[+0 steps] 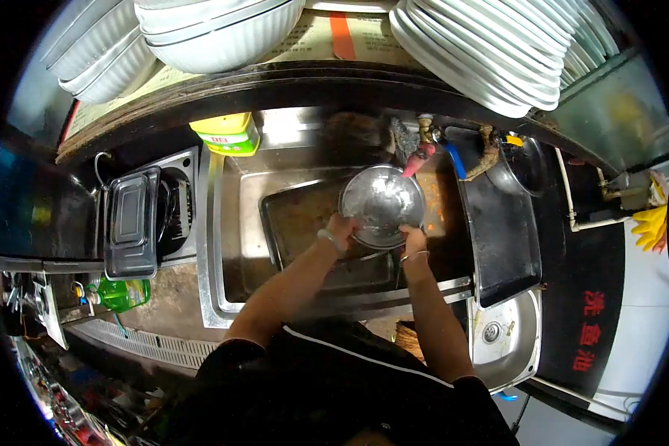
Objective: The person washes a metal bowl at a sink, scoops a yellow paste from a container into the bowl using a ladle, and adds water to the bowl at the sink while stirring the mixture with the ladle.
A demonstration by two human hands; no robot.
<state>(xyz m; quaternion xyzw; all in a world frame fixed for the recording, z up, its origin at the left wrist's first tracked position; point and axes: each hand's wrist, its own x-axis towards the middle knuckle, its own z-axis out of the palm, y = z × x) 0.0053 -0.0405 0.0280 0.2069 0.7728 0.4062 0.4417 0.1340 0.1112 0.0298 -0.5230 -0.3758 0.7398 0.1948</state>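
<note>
A round, shiny metal bowl (383, 201) is held between my two hands above a large steel sink (209, 245). My left hand (342, 230) is closed on its near left rim, and a pale bangle circles that wrist. On the near right edge, my right hand (414, 241) grips the bowl too, with a thin band at the wrist. Just beyond the bowl, a tap with a pinkish-red end (419, 160) points down toward its far right rim. A dark rectangular tray (293, 223) lies in the sink below, partly hidden by the bowl and my left arm.
White bowls (215, 33) and stacked white plates (490, 52) fill the shelf above. A yellow-green tub (228, 135) stands at the sink's back left. To the right are a black tray (502, 245), a metal pan (509, 175) and a small sink (528, 338). A green bottle (123, 294) stands left.
</note>
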